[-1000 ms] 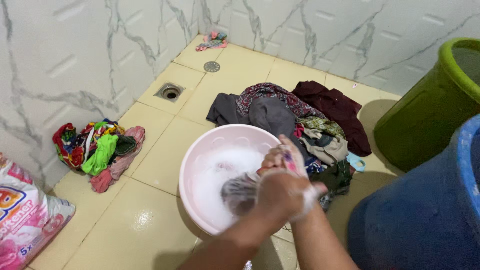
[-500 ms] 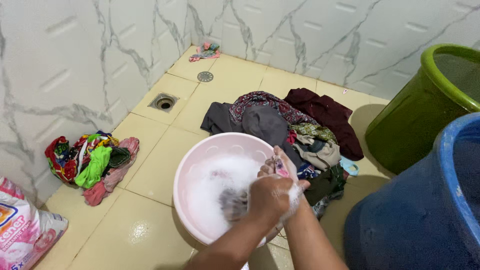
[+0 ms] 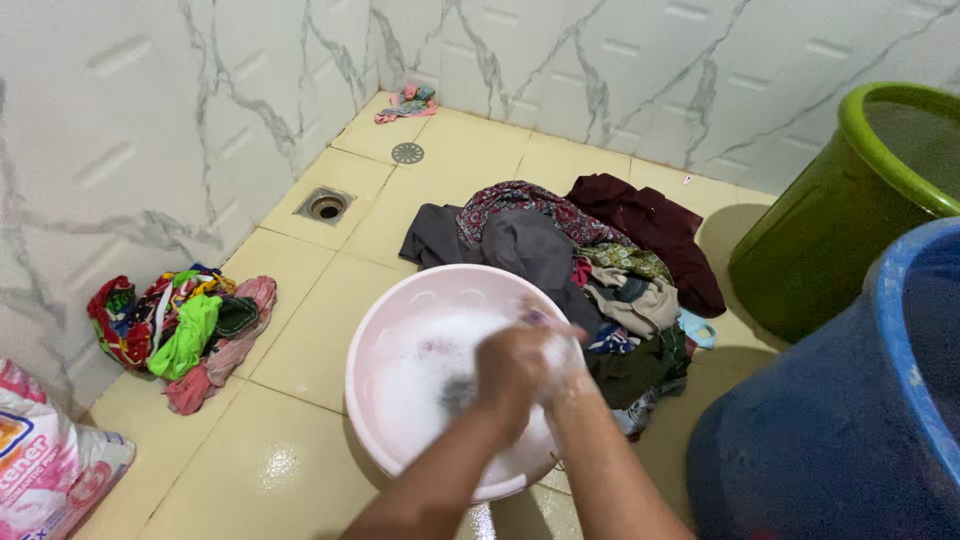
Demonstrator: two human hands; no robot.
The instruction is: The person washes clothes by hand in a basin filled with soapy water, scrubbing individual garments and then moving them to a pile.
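Soapy hands [image 3: 528, 362] over pink basin [image 3: 375, 335]

one package only: soft pink-and-white detergent bag [image 3: 45, 460] with orange and blue print, slumped on floor against wall, well left of and slightly below the lathered hands [image 3: 525, 365].

Bare forearms, no sleeves; hands [image 3: 528, 368] coated in white suds.

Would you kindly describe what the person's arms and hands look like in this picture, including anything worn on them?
Both forearms are bare, with no sleeves in view. The left hand and the right hand are coated with white soap foam and blurred. No watch, bracelet or glove shows; whether there are rings cannot be told.
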